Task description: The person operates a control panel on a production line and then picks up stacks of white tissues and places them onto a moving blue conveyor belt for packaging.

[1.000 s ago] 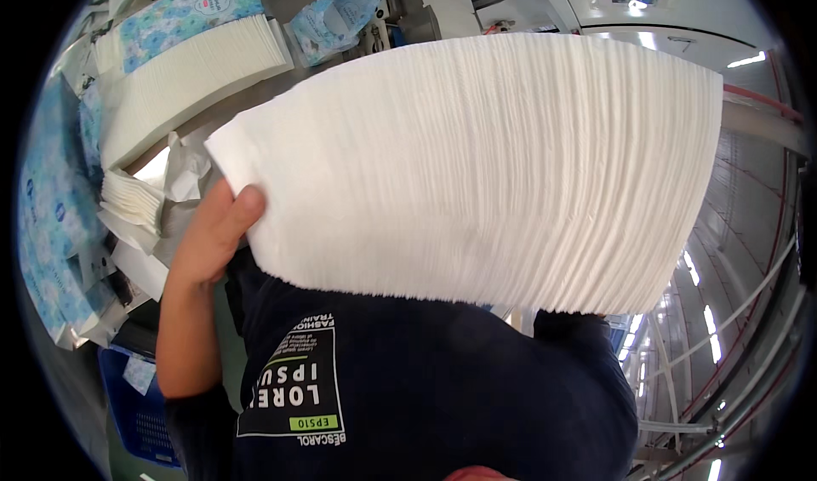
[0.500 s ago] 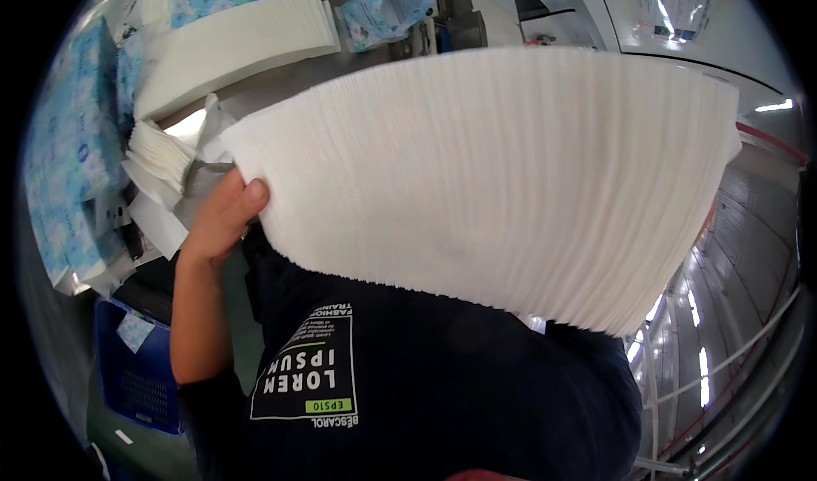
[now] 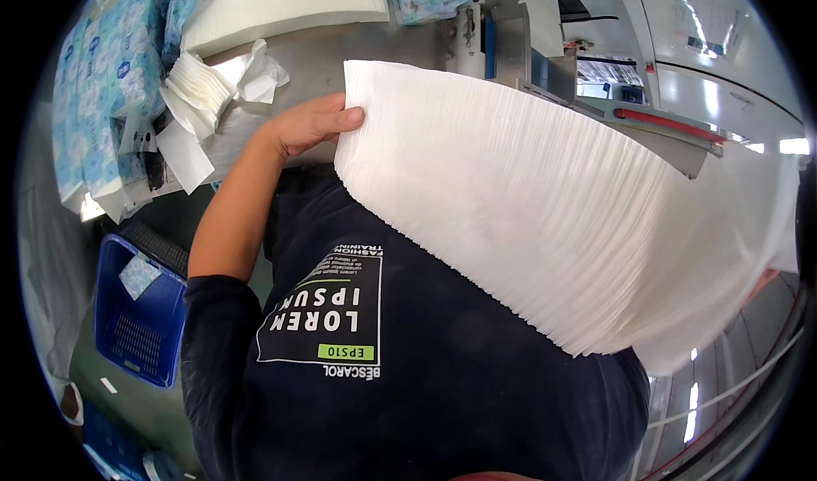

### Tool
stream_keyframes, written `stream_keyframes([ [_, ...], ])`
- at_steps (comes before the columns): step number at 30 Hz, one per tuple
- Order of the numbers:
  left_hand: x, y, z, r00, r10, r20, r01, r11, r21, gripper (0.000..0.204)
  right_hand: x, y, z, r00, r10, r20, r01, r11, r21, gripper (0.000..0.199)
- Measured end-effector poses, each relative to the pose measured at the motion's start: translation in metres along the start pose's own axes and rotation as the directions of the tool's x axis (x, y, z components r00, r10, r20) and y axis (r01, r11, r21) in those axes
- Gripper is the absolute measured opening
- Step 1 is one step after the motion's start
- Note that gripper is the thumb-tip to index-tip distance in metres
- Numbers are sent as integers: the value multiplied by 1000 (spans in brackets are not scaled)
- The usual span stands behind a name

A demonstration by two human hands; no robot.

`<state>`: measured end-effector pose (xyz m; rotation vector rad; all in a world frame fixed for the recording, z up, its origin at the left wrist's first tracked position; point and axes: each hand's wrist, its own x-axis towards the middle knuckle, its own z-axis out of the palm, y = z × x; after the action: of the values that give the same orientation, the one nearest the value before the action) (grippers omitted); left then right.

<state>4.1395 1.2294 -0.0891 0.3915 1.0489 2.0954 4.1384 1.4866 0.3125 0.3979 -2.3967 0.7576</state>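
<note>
The white paper stack [image 3: 494, 191] spans the space in front of a dark printed sweatshirt [image 3: 477, 387], tilted down to the right, with thin loose sheets [image 3: 715, 285] hanging at its right end. The left hand [image 3: 313, 128] grips the stack's left end, thumb over the face. Only a sliver of the right hand [image 3: 763, 282] shows beside the loose sheets — its grip cannot be told. Farther off, a metal bench [image 3: 311, 68] bears crumpled white paper [image 3: 262, 74], another long pile [image 3: 285, 8] and blue floral packs [image 3: 111, 98] — a blue basket [image 3: 109, 311] sits below, on the green floor [image 3: 128, 421].
</note>
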Motion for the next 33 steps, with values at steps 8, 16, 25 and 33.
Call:
stream_keyframes([
  [8, 23, -9, 3, 999, 25, 44, -26, 999, 22, 102, 49, 28, 90, 987, -157, 35, 154, 985, 81, 45],
  [16, 14, -25, 4, 997, 63, 36, -61, 996, -72, 103, 59, 38, 134, 809, -205, 552, 242, 970, 6, 40],
  [25, -1, -68, -7, 992, 60, -113, -87, 965, -247, 105, -21, 68, 10, 701, -712, -40, 609, 569, 552, 43],
  [33, 29, -57, -10, 990, 31, -137, -69, 957, -282, 112, -30, 56, -25, 591, -731, 341, 575, 678, 458, 63],
])
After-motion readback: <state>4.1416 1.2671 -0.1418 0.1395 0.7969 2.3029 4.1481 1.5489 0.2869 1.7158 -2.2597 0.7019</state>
